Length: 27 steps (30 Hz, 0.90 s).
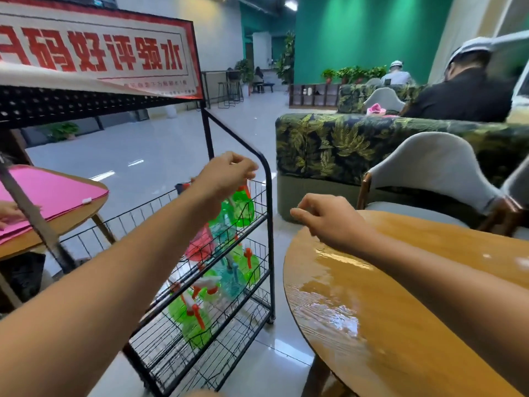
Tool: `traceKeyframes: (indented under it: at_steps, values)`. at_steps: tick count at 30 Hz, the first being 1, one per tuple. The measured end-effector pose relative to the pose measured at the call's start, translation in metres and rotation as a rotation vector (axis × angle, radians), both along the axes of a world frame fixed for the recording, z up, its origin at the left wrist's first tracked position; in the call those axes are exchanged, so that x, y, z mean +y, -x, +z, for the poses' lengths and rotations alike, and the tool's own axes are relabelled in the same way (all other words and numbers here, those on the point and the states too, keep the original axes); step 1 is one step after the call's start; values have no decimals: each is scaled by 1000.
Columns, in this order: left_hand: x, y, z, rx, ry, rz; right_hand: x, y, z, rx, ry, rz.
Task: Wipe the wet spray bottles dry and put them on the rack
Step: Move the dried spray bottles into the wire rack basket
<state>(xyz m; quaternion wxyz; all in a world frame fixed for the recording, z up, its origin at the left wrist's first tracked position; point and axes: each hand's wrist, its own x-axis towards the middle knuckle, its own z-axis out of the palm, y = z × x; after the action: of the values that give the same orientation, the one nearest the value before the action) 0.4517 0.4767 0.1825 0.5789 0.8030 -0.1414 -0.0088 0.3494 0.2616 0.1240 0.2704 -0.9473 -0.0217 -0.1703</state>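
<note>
A black wire rack [266,179] stands between two tables. On its upper basket a green spray bottle [243,206] stands upright, and my left hand [226,174] pinches its top from above. A red bottle [200,243] leans just below my forearm. Several green and teal bottles [243,267] with white and orange triggers fill the middle shelf, and more green bottles [191,319] lie lower. My right hand [329,219] hovers over the edge of the round wooden table [400,325], fingers loosely curled and holding nothing.
The wooden table's top shines with wet patches. A second table with a pink mat [48,196] is at the left, where another person's hand [11,214] rests. A leaf-patterned sofa [343,144], grey chairs [429,167] and seated people are behind.
</note>
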Motion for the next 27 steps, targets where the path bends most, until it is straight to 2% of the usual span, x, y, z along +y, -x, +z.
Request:
traceKeyframes:
  at_steps: [14, 27]
  values:
    - [-268, 126, -21, 66, -75, -592, -232, 228, 20, 92, 21, -482]
    - [-477, 246, -56, 42, -236, -822, -393, 393, 5, 41, -188, -875]
